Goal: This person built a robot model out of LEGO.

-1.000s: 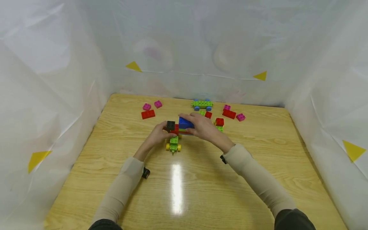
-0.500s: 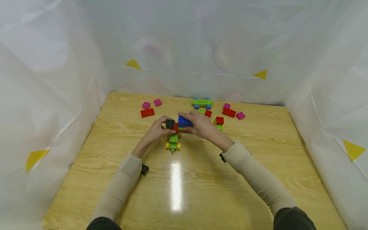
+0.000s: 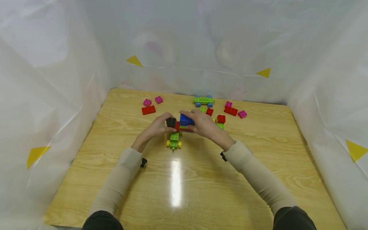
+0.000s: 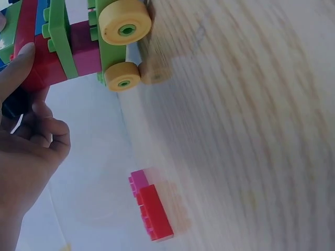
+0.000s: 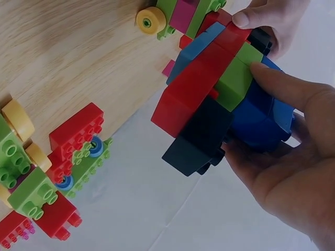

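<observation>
Both hands hold one model of joined toy building bricks over a green wheeled base (image 3: 174, 140) with yellow wheels. My left hand (image 3: 155, 127) pinches the model's left end, thumb on a red brick (image 4: 46, 70) and fingers by a black brick (image 3: 171, 122). My right hand (image 3: 205, 126) grips the blue bricks (image 3: 186, 120) on top, its thumb near a light green brick (image 5: 239, 76). Beneath these runs a long red brick (image 5: 193, 78), with a second dark brick (image 5: 201, 138) at its other end. A magenta brick (image 4: 85, 48) sits within the wheeled base.
Red (image 3: 148, 110) and magenta bricks (image 3: 158, 100) lie at the back left. A green base with blue wheels (image 3: 203, 100) stands at the back. Right of the model are a red-topped green piece (image 3: 221, 119), a red brick (image 3: 230, 111) and more magenta bricks (image 3: 242, 114).
The head view has tilted slightly, so everything sits a little higher. My left fingers have shifted a little around the black brick; the right hand keeps its grip on the blue bricks.
</observation>
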The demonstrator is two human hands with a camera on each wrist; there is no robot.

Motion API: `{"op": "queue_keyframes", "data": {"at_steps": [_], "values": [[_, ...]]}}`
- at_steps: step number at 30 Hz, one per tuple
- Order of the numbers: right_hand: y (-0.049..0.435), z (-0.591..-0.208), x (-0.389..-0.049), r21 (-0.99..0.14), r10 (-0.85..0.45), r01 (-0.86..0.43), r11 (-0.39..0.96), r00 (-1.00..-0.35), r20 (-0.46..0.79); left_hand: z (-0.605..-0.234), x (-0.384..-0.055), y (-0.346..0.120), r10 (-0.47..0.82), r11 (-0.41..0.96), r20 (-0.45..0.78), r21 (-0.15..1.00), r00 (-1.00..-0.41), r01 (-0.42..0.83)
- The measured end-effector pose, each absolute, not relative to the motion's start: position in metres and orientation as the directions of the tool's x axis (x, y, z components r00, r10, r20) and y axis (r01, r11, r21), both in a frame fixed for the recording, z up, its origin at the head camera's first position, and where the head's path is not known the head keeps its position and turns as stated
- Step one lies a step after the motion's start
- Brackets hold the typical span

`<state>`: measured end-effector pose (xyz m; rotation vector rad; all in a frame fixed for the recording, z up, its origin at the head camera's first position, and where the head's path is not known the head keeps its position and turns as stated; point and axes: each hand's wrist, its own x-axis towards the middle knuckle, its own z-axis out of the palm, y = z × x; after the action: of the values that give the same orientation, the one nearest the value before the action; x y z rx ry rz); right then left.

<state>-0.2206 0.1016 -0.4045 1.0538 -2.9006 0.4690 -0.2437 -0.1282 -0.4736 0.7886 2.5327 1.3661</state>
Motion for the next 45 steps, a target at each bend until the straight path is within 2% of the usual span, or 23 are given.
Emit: {"op": "queue_keyframes", "data": {"at_steps": [13, 16, 20, 23, 31, 45], "values": [[0.106, -0.403, -0.221, -0.277, -0.646, -0.649, 0.709, -0.755, 0.112, -0.475, -0.244, -0.126, 0.522, 0.458, 0.113, 0.799, -0.845, 0.39], [0.114, -0.405, -0.222, -0.353, -0.633, -0.62, 0.7, -0.768, 0.095, -0.476, -0.243, -0.125, 0.529, 0.445, 0.112, 0.807, -0.841, 0.388], [0.137, -0.402, -0.228, -0.476, -0.564, -0.555, 0.683, -0.814, 0.14, -0.477, -0.242, -0.123, 0.531, 0.432, 0.108, 0.819, -0.841, 0.378], [0.163, -0.403, -0.236, -0.517, -0.486, -0.507, 0.69, -0.853, 0.189, -0.477, -0.243, -0.124, 0.524, 0.439, 0.1, 0.819, -0.845, 0.37], [0.22, -0.44, -0.238, -0.51, -0.353, -0.371, 0.776, -0.926, 0.136, -0.478, -0.24, -0.127, 0.528, 0.437, 0.095, 0.822, -0.844, 0.366], [0.234, -0.477, -0.233, -0.522, -0.305, -0.38, 0.763, -0.925, 0.228, -0.481, -0.23, -0.126, 0.487, 0.436, 0.105, 0.831, -0.867, 0.345]]}}
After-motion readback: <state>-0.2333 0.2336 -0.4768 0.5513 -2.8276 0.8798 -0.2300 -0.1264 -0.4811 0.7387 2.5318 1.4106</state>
